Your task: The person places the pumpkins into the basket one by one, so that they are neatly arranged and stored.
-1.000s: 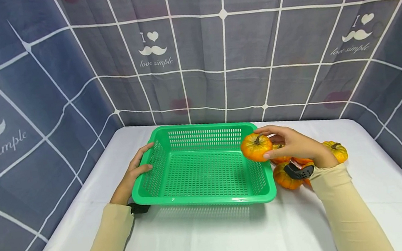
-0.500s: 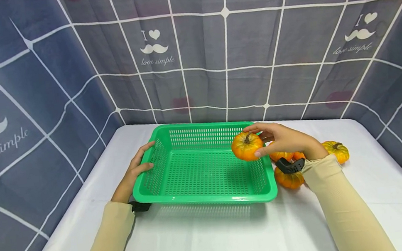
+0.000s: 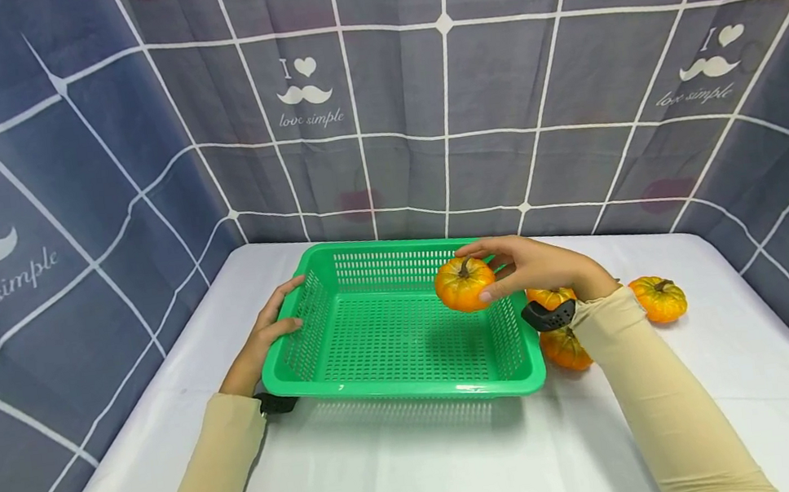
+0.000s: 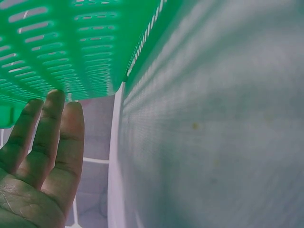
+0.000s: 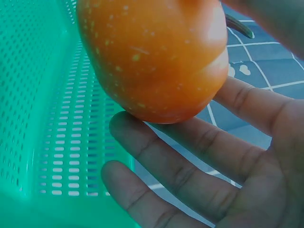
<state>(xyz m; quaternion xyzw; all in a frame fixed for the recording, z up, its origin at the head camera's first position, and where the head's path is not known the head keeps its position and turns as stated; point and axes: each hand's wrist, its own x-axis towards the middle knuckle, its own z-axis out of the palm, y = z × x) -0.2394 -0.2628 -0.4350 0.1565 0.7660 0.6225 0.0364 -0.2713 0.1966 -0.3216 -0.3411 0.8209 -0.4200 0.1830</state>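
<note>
My right hand [image 3: 525,263] holds a small orange pumpkin [image 3: 464,284] between thumb and fingers, above the right part of a green plastic basket [image 3: 406,396]. In the right wrist view, the pumpkin [image 5: 156,61] fills the top, and some fingers [image 5: 180,171] lie below it, beside the basket's slotted wall. My left hand [image 3: 265,336] grips the basket's left rim, the thumb over the inner side. From the left wrist, three fingers [image 4: 50,137] show against the outside of the basket [image 4: 71,52]. No pumpkin shows inside the basket.
Several more pumpkins lie right of the basket, partly behind my right wrist: one pumpkin [image 3: 565,350] by its front corner and a yellow-orange pumpkin [image 3: 658,299] farther right. A white-covered table [image 3: 409,482] lies beneath; a grey-blue checked curtain [image 3: 398,98] hangs behind and at both sides.
My right hand has carried the pumpkin left, from the basket's right rim to over its inside. The left hand stays on the left rim. The view has shifted slightly.
</note>
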